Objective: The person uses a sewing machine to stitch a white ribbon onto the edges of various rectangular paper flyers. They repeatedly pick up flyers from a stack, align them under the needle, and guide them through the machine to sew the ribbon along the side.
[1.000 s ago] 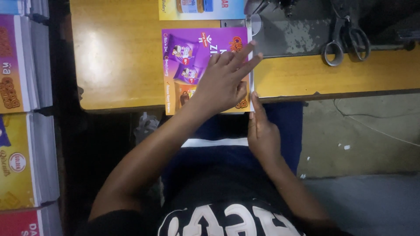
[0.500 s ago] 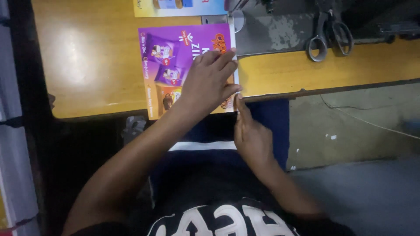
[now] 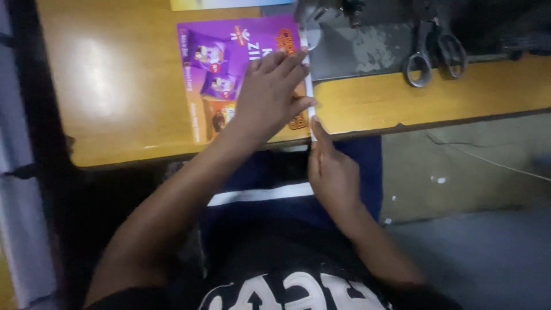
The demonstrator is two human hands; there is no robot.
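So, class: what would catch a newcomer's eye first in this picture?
The purple printed sheet lying flat on the yellow wooden table, with the left hand spread across it. The right hand touches the sheet's near right edge at the table's front, and grey metal scissors lie farther right.

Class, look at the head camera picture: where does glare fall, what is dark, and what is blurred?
Head view: glare whitens the wooden table left of the purple sheet; the space under the table is in deep shadow; the left hand and scissors look soft and slightly smeared.
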